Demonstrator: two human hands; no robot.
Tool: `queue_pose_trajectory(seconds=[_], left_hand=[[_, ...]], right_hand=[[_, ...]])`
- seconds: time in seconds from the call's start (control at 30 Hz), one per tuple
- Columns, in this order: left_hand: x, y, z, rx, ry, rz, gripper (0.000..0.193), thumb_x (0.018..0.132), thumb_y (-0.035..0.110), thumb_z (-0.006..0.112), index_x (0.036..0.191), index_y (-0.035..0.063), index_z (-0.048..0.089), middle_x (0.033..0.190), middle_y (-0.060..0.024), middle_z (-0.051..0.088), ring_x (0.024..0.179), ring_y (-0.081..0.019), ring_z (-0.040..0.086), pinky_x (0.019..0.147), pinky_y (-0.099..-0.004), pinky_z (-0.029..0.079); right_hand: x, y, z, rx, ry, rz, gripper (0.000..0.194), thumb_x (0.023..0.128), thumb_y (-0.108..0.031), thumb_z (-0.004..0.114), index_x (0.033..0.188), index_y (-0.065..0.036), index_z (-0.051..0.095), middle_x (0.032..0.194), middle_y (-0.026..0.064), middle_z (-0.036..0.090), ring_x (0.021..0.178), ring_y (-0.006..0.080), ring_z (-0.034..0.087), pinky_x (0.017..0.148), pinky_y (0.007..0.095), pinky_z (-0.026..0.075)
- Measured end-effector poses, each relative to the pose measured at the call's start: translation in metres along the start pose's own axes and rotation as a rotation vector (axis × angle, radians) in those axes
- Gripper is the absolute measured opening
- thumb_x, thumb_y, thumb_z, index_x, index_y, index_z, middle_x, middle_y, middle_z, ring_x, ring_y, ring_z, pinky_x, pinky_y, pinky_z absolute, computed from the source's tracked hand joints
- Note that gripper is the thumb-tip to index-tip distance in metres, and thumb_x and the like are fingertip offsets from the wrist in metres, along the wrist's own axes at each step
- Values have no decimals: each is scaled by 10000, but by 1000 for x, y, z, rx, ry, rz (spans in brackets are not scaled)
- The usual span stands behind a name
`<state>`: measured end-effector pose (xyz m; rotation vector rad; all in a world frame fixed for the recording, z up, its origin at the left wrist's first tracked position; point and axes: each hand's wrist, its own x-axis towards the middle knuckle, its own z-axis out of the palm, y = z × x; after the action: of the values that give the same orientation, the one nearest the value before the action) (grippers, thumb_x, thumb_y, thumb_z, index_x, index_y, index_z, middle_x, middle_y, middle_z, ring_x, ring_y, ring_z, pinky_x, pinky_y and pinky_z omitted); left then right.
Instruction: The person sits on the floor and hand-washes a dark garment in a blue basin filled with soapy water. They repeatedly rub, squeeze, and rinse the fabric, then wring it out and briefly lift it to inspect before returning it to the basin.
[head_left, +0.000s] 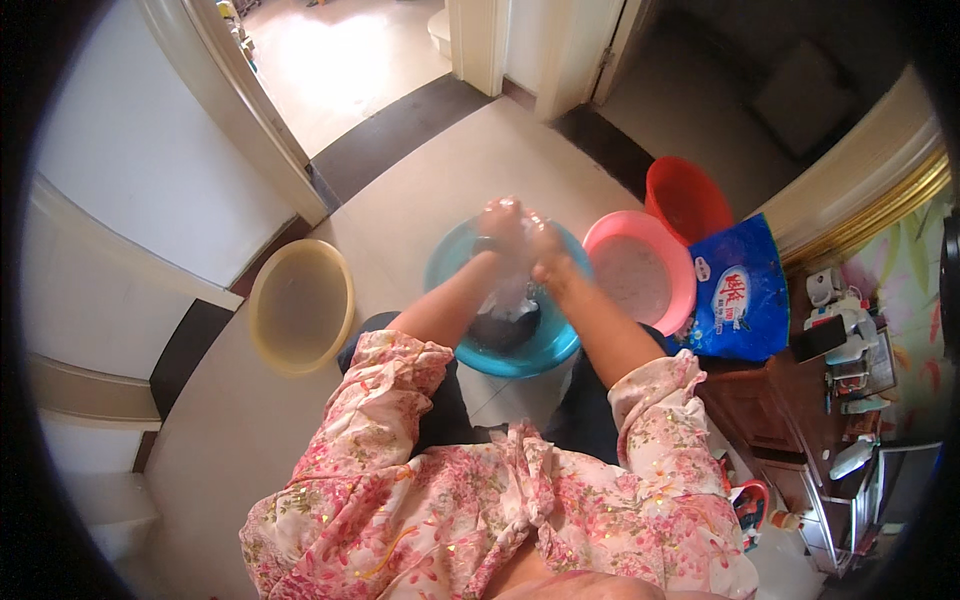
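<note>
Both hands are wet and held close together above a turquoise plastic basin (517, 365) on the floor between the knees. My left hand (501, 223) and my right hand (549, 251) grip a wet white cloth (514, 289), blurred and partly hidden by the fingers, that hangs down between them into the basin. Beneath it lies something dark (504, 334), perhaps cloth, in the basin; its kind is hard to tell. White suds or wet shine show on the fingers.
A beige basin (301, 307) stands on the left. On the right are a pink basin with cloudy water (684, 281), a red basin (686, 199) and a blue printed plastic bag (742, 292) by a wooden cabinet (750, 405) holding bottles and a mug. Doorways open ahead.
</note>
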<state>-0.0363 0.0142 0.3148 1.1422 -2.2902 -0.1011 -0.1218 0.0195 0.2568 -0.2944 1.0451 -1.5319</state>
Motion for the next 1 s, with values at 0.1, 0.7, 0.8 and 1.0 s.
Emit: queue_pose_trajectory(seconds=[0.1, 0.7, 0.8, 1.0], left_hand=[[7, 10, -1, -454, -295, -178, 373, 858, 296, 472, 1165, 87, 497, 1073, -126, 578, 1057, -290, 529, 853, -397, 461], [30, -10, 29, -608, 238, -288, 355, 872, 341, 535, 836, -6, 602, 756, -188, 605, 677, -267, 574, 613, -368, 450], [43, -40, 33, -777, 5, -373, 340, 882, 347, 550, 879, 11, 600, 726, -86, 585, 680, -150, 535, 611, -304, 436], [49, -59, -11, -1165, -240, -412, 264, 911, 302, 543, 967, 48, 590, 832, 11, 572, 769, -79, 510, 705, -237, 424]], right_hand=[[11, -11, -12, -203, -117, -92, 347, 884, -363, 509, 1023, -57, 595, 1003, 83, 624, 925, 216, 582, 811, 338, 479], [-49, -57, 16, 87, -210, 125, 267, 929, -282, 455, 1050, -70, 564, 995, 53, 615, 893, 166, 595, 763, 309, 493], [-57, -91, 6, -175, -78, 33, 269, 890, -300, 562, 1026, -68, 581, 985, 46, 618, 886, 154, 598, 746, 290, 485], [-64, -138, -44, -964, -2, -522, 380, 781, -337, 713, 960, -14, 626, 885, 85, 662, 796, 204, 630, 725, 308, 481]])
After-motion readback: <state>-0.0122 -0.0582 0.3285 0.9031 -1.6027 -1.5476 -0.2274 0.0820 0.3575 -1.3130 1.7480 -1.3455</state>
